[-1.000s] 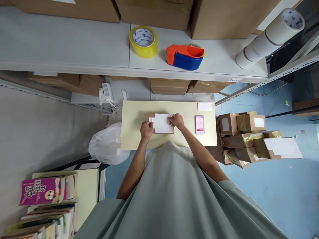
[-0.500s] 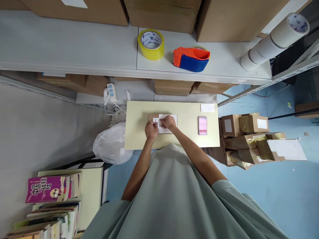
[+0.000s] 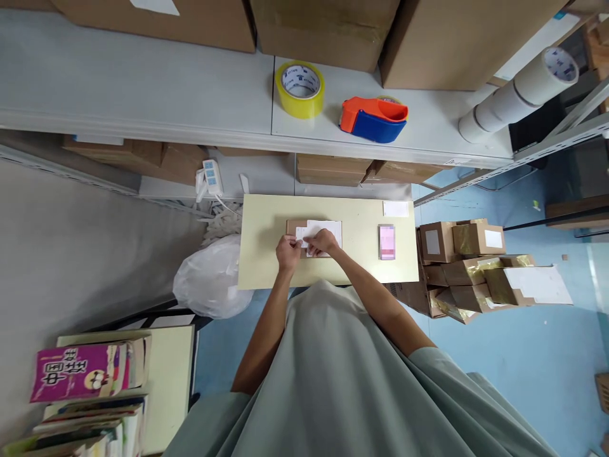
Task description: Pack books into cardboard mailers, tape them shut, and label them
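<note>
A flat brown cardboard parcel (image 3: pixel 291 226) lies on a small pale yellow table (image 3: pixel 266 254), with a white label (image 3: pixel 330 230) across its top. My left hand (image 3: pixel 288 252) rests at the parcel's left end, fingers curled at the label's left edge. My right hand (image 3: pixel 323 242) lies on the label close beside the left hand, fingers bent and pinching at the label. What the fingertips hold is too small to make out.
A pink phone (image 3: pixel 387 242) and a white slip (image 3: pixel 396 209) lie on the table's right side. Taped cardboard boxes (image 3: pixel 476 266) pile up to the right, a white plastic bag (image 3: pixel 209 279) to the left. The shelf above bears yellow tape (image 3: pixel 299 89), an orange-blue dispenser (image 3: pixel 373 119) and paper rolls (image 3: pixel 514 95).
My right hand slid left across the label from its right edge until it came beside my left hand. The left hand stayed at the parcel's left end.
</note>
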A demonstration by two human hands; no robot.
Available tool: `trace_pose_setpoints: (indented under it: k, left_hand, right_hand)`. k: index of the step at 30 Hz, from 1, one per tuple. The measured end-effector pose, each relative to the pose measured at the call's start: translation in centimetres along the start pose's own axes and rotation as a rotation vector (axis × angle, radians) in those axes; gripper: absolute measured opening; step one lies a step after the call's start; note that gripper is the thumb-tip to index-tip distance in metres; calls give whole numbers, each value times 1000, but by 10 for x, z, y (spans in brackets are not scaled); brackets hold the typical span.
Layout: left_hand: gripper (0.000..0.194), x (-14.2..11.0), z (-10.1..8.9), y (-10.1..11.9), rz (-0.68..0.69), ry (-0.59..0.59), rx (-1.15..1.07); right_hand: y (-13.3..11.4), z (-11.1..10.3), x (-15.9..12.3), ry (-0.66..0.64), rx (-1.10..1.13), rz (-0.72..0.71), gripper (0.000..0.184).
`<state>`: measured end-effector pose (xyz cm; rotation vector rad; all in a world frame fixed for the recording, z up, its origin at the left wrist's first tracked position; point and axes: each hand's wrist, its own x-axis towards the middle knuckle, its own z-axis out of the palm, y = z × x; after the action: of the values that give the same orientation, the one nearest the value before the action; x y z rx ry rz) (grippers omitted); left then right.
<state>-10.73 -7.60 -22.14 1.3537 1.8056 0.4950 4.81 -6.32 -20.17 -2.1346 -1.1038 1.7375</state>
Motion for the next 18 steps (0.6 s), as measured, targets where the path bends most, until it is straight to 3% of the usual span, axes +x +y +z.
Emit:
trace_pose_setpoints:
  k: [5,11,14,18]
  left_hand:
    - [38,4,-10,-7,-22,-115,-155]
    - [38,6,-11,-7,-32,-139,-187]
    - [39,6,-11,-7,-46,-137,-175]
    - [39,8,-14,-7,-59,-149,-133]
  right_hand:
    - [-12,2,10,33,76,41,55]
    - [-25,12,12,122,299,76,55]
    - [-19,16,4,143,334,74,53]
    - [9,13,-20,180,365,95,50]
